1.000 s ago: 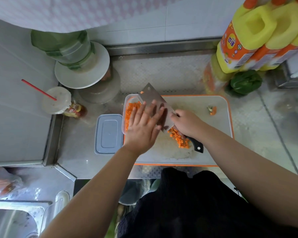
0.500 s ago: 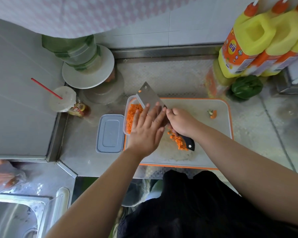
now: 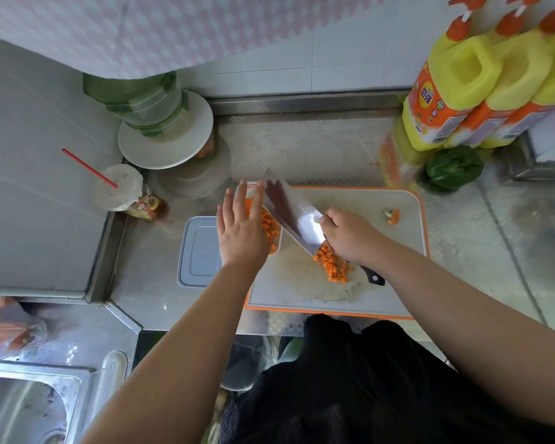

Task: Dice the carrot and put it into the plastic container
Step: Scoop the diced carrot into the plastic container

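Note:
My right hand (image 3: 350, 237) grips the black handle of a cleaver (image 3: 290, 213), whose blade tilts up over the clear plastic container (image 3: 277, 248) at the left end of the cutting board (image 3: 366, 296). Diced carrot (image 3: 268, 224) fills the container. My left hand (image 3: 241, 229) hovers with straight fingers over the container's left side, apart from the blade. A small pile of carrot dice (image 3: 332, 264) lies on the board below the blade. A carrot end (image 3: 393, 216) sits at the board's far right.
The container's lid (image 3: 199, 251) lies on the steel counter left of the board. A cup with a red straw (image 3: 119, 187), a water jug on white plates (image 3: 161, 123), yellow oil bottles (image 3: 481, 88) and a green pepper (image 3: 452, 166) stand behind. A sink (image 3: 23, 405) is at lower left.
The left hand has come off the cleaver blade and moved left over the container. The blade has tipped up, and its carrot dice are off it.

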`<state>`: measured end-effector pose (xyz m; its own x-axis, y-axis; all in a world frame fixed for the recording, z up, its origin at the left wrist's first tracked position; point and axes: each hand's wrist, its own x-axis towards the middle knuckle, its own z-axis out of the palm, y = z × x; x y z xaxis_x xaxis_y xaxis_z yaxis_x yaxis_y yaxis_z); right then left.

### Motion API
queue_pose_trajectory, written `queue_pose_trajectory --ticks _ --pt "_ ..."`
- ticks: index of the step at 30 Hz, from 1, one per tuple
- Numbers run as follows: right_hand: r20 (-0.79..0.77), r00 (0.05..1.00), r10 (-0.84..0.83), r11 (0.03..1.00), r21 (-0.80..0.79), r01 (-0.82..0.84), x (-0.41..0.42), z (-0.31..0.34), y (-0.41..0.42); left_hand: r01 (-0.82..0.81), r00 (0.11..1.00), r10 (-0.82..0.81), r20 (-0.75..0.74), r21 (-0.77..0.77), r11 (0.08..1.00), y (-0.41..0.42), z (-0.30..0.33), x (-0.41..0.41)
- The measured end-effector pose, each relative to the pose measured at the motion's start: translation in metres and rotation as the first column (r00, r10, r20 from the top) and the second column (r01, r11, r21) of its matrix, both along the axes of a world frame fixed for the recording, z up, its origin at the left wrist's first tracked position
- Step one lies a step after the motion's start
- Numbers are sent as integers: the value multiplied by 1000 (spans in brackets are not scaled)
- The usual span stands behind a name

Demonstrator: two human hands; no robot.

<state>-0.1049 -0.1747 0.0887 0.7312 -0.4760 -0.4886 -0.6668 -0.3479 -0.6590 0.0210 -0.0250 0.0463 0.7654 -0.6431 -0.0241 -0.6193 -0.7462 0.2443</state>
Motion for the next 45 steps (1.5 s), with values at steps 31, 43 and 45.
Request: queue_pose_trajectory --ticks 31,43,45 --pt "-95 973 -212 977 -20 211 -114 -93 -70 143 959 -183 -217 -187 972 -44 -75 -93" --pt "-109 979 -173 984 8 175 -120 -95 -77 253 894 -344 -287 -310 916 -36 -93 -106" --pt "-142 986 -91 996 -29 88 -120 -94 -71 283 875 -402 -269 -389 877 -35 -89 -118"
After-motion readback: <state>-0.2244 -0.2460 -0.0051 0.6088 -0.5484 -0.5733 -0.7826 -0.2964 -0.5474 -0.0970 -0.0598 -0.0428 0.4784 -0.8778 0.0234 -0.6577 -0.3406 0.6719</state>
